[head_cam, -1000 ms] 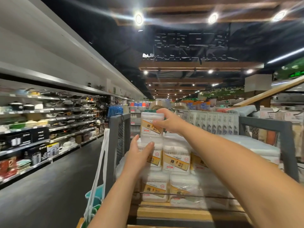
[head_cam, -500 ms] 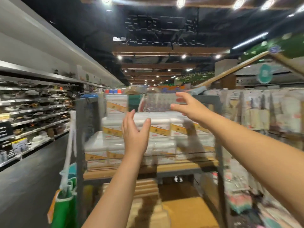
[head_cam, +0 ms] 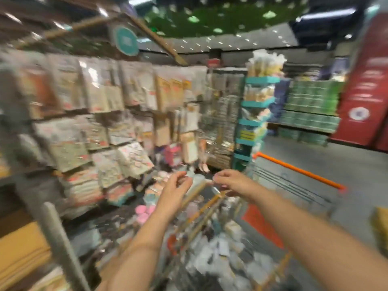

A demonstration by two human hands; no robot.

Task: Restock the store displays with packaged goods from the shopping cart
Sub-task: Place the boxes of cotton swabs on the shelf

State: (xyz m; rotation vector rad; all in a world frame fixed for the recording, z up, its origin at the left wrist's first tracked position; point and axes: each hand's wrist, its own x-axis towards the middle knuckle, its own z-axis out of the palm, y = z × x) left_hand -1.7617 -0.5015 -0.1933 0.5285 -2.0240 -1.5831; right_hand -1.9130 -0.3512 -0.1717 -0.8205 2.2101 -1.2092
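The frame is heavily motion-blurred. My left hand (head_cam: 176,190) and my right hand (head_cam: 228,182) hover close together above the shopping cart (head_cam: 300,171), which has an orange handle and a wire basket. Both hands show loosely bent fingers, and I see nothing held in either. Blurred packaged goods (head_cam: 220,250), pale and clear-wrapped, fill the cart below my forearms. A display of hanging packets (head_cam: 100,114) covers the left half of the view, beside my left hand.
A grey post of the rack (head_cam: 63,244) rises at lower left. A teal shelf tower (head_cam: 254,114) with snacks stands behind the cart. Stacked green packs (head_cam: 310,106) and a red pillar (head_cam: 365,91) are at the far right, with open grey floor (head_cam: 315,152) between.
My view has swung right, from the rack of white boxes to the hanging packets and the cart. Both hands have left the boxes and come down together over the cart.
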